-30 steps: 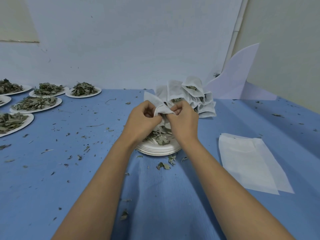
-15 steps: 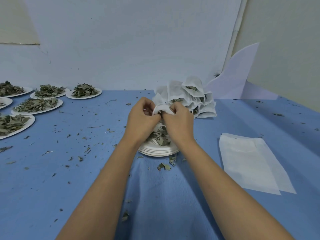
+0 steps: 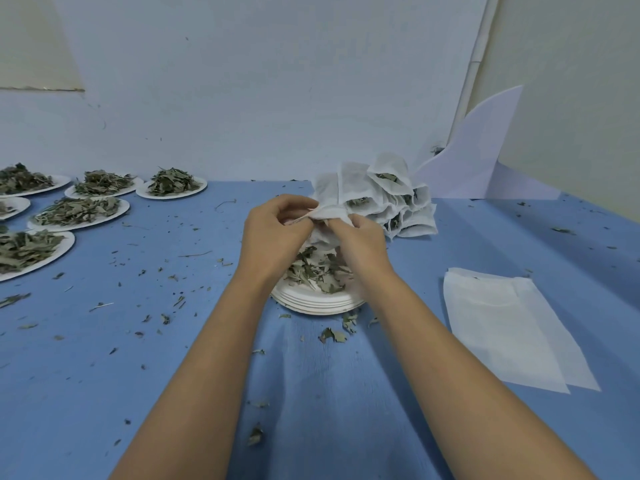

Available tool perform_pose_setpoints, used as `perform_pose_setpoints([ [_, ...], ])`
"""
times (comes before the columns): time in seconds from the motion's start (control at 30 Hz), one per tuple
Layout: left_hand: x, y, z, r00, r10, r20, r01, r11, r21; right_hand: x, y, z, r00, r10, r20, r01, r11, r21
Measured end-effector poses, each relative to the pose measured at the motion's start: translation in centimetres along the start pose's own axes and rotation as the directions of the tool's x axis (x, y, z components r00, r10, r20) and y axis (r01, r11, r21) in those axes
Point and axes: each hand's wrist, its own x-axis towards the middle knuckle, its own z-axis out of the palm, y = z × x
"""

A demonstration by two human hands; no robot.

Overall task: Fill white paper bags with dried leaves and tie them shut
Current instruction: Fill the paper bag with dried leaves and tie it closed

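Both hands, left hand (image 3: 277,230) and right hand (image 3: 360,240), pinch a white paper bag (image 3: 327,214) with curled fingers above a stack of plates (image 3: 318,301) holding dried leaves (image 3: 317,268), center frame.

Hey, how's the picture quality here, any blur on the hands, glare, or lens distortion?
Head view: soft, even light, no glare, only a faint shadow under the stack of plates. Head view: the right hand smears slightly near the wrist; the left hand and the paper bag they pinch look sharper. Head view: wide-angle stretch, the wall pipe leans and the forearms widen toward the bottom.
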Motion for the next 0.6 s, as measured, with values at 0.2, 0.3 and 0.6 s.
perform_pose_setpoints([
  [0.2,-0.15,0.47,0.19,0.971,-0.151,0.183,0.174,0.978,-0.119,0.63,0.40,-0.84,0.967,-0.167,-0.191,0.091,0.932,-0.352],
  [0.3,-0.39,0.67,0.53,0.926,-0.196,0.322,0.278,0.932,-0.232,0.88,0.52,-1.13,0.961,-0.167,-0.221,0.061,0.906,-0.420],
  [0.6,0.46,-0.02,0.16,0.971,-0.237,-0.014,0.232,0.961,-0.150,0.43,-0.18,-0.58,0.998,0.014,0.055,-0.012,1.000,-0.023],
])
